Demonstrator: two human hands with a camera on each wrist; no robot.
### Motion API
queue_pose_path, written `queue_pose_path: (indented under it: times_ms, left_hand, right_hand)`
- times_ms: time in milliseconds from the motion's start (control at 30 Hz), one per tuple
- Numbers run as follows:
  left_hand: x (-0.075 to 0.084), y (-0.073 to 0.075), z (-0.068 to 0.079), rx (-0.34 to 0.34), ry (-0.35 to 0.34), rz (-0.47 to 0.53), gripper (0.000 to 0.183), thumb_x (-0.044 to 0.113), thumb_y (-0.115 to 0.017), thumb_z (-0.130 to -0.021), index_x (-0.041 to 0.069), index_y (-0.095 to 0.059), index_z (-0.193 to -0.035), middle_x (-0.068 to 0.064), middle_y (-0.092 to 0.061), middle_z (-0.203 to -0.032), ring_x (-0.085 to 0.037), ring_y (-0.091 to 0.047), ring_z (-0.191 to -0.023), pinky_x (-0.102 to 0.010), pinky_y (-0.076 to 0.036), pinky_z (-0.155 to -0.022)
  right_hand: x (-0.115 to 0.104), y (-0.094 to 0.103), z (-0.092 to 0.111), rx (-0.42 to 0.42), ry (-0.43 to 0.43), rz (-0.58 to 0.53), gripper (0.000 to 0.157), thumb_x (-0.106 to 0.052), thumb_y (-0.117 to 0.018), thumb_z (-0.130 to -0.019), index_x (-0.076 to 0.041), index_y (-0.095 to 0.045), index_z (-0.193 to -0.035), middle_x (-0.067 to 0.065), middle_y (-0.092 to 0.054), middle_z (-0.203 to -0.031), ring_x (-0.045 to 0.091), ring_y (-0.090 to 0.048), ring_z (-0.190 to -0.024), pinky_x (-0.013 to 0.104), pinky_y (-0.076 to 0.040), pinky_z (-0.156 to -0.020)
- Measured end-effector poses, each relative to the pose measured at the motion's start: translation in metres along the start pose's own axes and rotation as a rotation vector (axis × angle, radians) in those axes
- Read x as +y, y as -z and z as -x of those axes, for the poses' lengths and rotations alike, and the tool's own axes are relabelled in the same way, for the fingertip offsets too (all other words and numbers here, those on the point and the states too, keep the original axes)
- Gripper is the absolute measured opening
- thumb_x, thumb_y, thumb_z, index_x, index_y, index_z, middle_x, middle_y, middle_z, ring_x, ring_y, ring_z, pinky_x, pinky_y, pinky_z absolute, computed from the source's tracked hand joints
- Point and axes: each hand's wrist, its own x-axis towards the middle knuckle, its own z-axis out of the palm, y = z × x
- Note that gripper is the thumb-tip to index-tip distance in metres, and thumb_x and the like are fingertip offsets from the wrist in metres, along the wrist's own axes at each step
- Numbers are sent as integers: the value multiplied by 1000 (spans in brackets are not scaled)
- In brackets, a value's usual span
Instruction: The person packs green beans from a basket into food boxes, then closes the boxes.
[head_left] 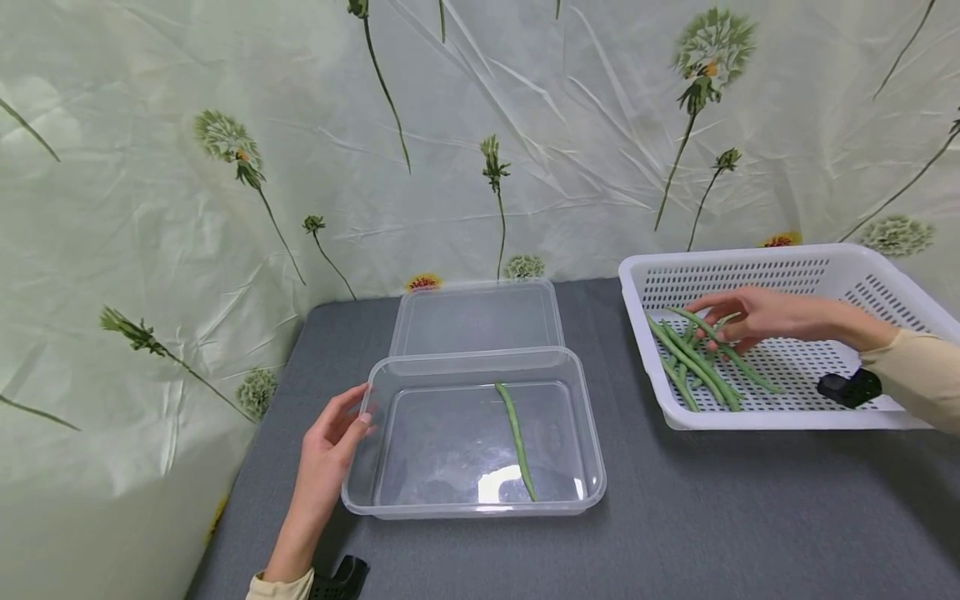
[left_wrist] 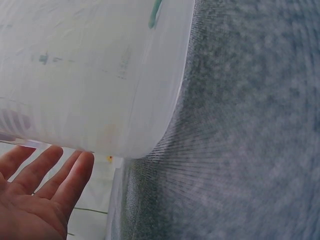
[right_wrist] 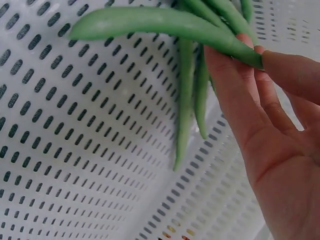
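A green bean (right_wrist: 165,20) is pinched between thumb and fingers of the right hand (head_left: 757,315), above the loose beans (head_left: 693,367) on the nine o'clock side of the white basket (head_left: 795,420). From that basket, at about eight o'clock, sits the clear container (head_left: 435,433) — one single bean (head_left: 517,442) lies inside, toward three o'clock. The left hand (head_left: 326,458) touches the container's nine o'clock side, fingers loosely extended, thumb apart. A flat translucent lid (head_left: 480,317) lies at twelve o'clock of the container — all on a grey tabletop (head_left: 660,517).
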Motion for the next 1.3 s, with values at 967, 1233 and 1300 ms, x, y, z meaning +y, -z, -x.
queue_pose_path:
  times_ms: [967,1233,1300]
  left_hand:
    - [2,0,0,-8,3,7,39,15,-57,-102,11,-52,-140,-7,-53,-139,-15,-59,-118,-26,-52,-88]
    - [1,0,1,-8,2,6,40,15,-57,-102,10,-52,-141,-8,-53,-139,-10,-60,-116,-25,-52,-88]
    - [1,0,1,-7,-1,8,40,15,-57,-102,10,-52,-141,-8,-53,-139,-11,-60,-116,-25,-52,-88]
  right_hand:
    - [-27,-5,33,290,72,144,46,1,-52,-100,13,-36,-141,21,-64,-112,19,-70,-84,38,-59,-65]
    - [-40,-22,38,347,182,123,48,-3,-55,-100,10,-36,-143,6,-66,-113,17,-69,-89,39,-59,-68]
    - [-43,-28,39,368,211,89,46,-4,-56,-100,4,-40,-143,0,-68,-110,19,-70,-89,39,-59,-68]
